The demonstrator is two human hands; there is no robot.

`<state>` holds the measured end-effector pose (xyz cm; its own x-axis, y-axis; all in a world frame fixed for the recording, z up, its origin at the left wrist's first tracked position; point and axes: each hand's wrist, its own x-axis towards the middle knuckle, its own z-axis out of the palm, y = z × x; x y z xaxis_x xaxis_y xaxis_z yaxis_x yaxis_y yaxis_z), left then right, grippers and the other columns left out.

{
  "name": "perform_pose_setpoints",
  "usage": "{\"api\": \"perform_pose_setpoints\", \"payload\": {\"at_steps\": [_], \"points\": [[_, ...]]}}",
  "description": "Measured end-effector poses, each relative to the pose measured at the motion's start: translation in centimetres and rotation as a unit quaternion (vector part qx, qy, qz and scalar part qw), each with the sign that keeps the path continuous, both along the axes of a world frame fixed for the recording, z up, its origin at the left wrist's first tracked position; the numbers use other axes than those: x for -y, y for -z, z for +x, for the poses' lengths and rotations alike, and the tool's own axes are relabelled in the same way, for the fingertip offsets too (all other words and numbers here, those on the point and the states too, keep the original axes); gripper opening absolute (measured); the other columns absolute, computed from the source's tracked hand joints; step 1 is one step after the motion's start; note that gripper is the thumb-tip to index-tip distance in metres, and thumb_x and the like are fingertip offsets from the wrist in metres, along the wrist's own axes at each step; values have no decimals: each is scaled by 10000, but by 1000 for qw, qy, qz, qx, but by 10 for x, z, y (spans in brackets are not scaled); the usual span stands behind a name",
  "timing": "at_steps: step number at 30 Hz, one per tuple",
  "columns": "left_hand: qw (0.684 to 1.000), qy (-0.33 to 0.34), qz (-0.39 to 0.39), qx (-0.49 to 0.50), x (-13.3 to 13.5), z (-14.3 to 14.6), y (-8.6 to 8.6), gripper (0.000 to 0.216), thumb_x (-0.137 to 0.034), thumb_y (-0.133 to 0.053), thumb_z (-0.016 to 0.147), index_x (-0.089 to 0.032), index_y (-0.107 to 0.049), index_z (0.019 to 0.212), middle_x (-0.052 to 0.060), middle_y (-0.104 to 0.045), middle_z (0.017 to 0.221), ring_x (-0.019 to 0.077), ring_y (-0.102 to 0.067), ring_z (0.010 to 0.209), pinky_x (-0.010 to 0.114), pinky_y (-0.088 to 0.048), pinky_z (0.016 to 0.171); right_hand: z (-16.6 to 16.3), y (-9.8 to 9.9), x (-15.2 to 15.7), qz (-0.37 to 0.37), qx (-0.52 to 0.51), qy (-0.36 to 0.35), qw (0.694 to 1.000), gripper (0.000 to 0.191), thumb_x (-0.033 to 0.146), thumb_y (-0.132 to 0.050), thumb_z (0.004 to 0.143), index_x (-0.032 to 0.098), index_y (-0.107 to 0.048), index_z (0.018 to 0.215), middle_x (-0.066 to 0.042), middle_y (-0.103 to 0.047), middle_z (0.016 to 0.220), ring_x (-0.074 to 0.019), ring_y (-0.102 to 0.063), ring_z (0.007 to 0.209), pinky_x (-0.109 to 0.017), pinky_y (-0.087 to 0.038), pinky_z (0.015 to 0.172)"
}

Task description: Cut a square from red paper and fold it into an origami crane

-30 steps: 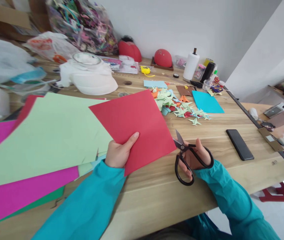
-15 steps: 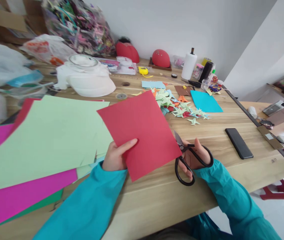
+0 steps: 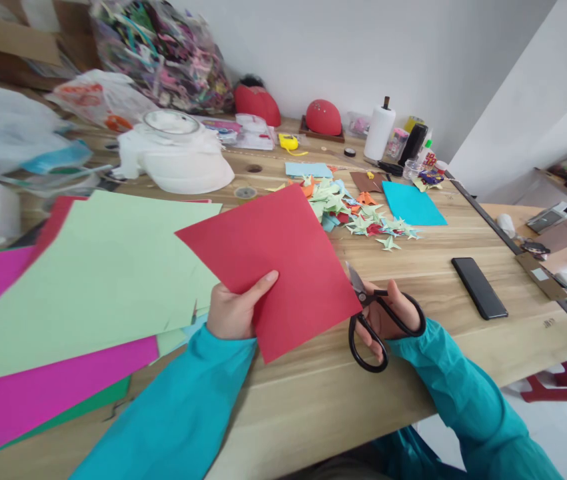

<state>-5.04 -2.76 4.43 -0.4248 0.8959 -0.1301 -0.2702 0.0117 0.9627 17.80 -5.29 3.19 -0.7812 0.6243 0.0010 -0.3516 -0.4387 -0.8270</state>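
A sheet of red paper (image 3: pixel 288 267) is pinched in my left hand (image 3: pixel 236 307), thumb on top and the other fingers hidden beneath it. My right hand (image 3: pixel 388 313) holds black-handled scissors (image 3: pixel 363 300), with fingers through the loops. The blades point away from me at the paper's right edge; the lower part of the blades is partly hidden by the sheet's corner. Beyond the red sheet lies a pile of folded paper stars (image 3: pixel 358 213), mostly pale green with some orange, red and blue. A large pale green sheet (image 3: pixel 113 287) lies left of my left hand.
Under the green sheet are magenta sheets (image 3: pixel 63 400). A black phone (image 3: pixel 479 287) lies at right, and a turquoise sheet (image 3: pixel 414 203) sits beyond it. A white cap (image 3: pixel 183 163), a yellow tape measure (image 3: pixel 288 141) and a white roll (image 3: pixel 380 132) stand along the back.
The red sheet has turned and opened out slightly, its left corner reaching further left. My left hand has shifted a little; my right hand and the scissors stay almost the same.
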Motion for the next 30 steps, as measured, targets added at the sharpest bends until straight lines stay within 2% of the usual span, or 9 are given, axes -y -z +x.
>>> {"api": "perform_pose_setpoints", "payload": {"at_steps": [2,6,9,12,17,22,30], "points": [[998,-24,7,-61,2,1,1,348,-287,-800,522,-123,-701,812,75,-729,891,275,-660,885,407,-560,809,0,0,0,-2,-1,3,1000,718,681,31,830,278,-161,1392,-14,-621,687,-98,-479,360,-231,-433,393],[991,-42,5,-124,4,2,4,306,-320,-763,575,-133,-702,810,81,-728,894,281,-664,891,409,-573,775,0,-2,0,-25,41,18,999,772,661,138,802,265,-155,1397,-5,-600,648,-99,-460,343,-249,-440,398],[982,-57,32,-175,3,1,6,294,-317,-753,590,-157,-705,831,61,-729,914,269,-663,911,394,-571,799,0,-2,0,-43,69,30,996,807,636,203,783,259,-163,1395,7,-577,618,-95,-447,334,-251,-444,405],[974,-73,63,-205,2,0,7,282,-314,-746,603,-163,-709,838,58,-729,917,265,-661,922,386,-567,817,-1,-1,0,-45,53,36,997,809,631,202,786,257,-203,1378,8,-574,620,-93,-446,344,-248,-447,410],[970,-79,85,-214,2,1,10,282,-311,-737,623,-171,-710,867,61,-724,948,259,-657,940,377,-564,828,-2,1,1,-47,31,52,997,812,627,205,786,257,-244,1353,12,-571,612,-94,-441,354,-249,-453,416],[973,-73,77,-207,3,0,10,301,-330,-745,621,-181,-702,879,52,-720,971,255,-647,972,379,-546,868,-4,-1,3,-66,64,61,994,823,648,198,776,263,-256,1343,28,-547,586,-93,-427,345,-250,-448,411],[976,-75,79,-186,0,-2,8,366,-310,-759,616,-111,-691,916,91,-709,1002,277,-625,1012,418,-505,924,-4,6,4,-92,76,82,990,861,693,192,741,275,-270,1335,40,-518,553,-88,-394,327,-205,-384,349]]}}
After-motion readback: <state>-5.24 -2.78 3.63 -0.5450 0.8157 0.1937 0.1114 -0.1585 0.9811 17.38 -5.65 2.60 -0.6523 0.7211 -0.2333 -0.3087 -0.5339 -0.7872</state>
